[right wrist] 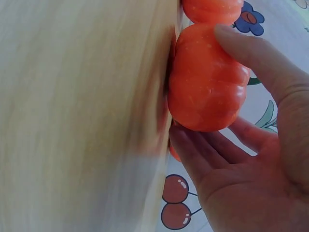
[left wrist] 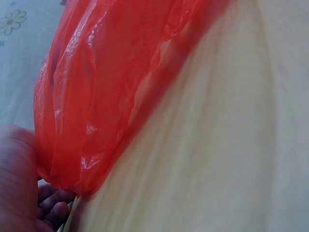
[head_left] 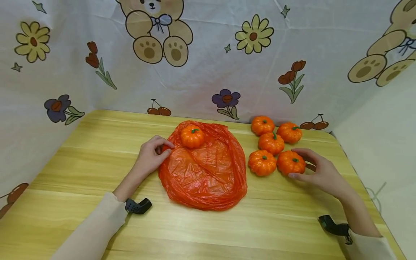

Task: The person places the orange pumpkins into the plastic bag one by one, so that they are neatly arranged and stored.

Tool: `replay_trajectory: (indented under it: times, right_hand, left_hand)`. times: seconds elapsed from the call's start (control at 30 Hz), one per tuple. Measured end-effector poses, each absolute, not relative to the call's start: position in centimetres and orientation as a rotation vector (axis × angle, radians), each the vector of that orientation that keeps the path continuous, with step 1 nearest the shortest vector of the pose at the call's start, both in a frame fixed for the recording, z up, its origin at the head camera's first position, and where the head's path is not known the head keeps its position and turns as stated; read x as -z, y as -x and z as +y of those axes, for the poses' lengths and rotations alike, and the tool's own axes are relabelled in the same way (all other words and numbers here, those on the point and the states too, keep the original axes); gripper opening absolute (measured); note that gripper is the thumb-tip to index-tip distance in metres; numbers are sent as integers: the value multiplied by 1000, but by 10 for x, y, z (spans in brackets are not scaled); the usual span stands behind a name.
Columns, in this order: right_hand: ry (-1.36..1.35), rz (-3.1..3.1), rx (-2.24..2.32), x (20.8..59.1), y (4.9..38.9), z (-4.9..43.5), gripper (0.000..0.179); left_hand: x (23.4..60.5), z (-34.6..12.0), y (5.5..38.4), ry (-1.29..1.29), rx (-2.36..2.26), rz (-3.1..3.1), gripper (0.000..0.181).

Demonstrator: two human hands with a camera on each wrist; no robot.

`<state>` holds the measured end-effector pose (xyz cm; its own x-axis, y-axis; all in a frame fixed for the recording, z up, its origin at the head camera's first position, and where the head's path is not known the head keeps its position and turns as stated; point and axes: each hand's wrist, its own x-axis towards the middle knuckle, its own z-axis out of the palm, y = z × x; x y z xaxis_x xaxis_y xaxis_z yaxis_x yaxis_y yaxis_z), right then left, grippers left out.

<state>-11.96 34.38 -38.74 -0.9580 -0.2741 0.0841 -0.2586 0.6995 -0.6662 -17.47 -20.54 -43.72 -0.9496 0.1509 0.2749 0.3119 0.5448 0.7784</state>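
A red plastic bag (head_left: 208, 180) lies spread open on the table, its rim gathered in folds. One small orange pumpkin (head_left: 192, 136) sits inside it near the back left. At the bag's left rim, my left hand (head_left: 152, 153) pinches the plastic; in the left wrist view the bag (left wrist: 101, 96) hides part of that hand's fingers. On the right, my right hand (head_left: 320, 173) grips the front right pumpkin (head_left: 291, 163) of a cluster. The right wrist view has the thumb on one side of this pumpkin (right wrist: 207, 79) and the fingers on the other.
Several other pumpkins (head_left: 271, 143) stand close together behind and left of the gripped one, right of the bag. The wooden table (head_left: 227, 234) meets a patterned cloth (head_left: 201, 79) at its back edge. A pale surface (head_left: 383, 144) borders the right side.
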Motion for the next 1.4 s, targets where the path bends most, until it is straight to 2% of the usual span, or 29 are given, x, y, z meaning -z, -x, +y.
replay_trajectory:
  times: [0.3, 0.57, 0.97, 1.4]
  right_hand:
    - [396, 2909, 1170, 381, 117, 346, 72]
    - [362, 2949, 1254, 360, 112, 343, 71]
    - [333, 2998, 1322, 324, 133, 309, 71]
    - [348, 2910, 1412, 309, 151, 274, 72]
  left_hand:
    - [438, -205, 175, 395, 1365, -2597, 17]
    - [441, -203, 177, 406, 1364, -2600, 17]
    - [438, -204, 175, 392, 1343, -2591, 16]
    - [438, -205, 176, 391, 1343, -2595, 17]
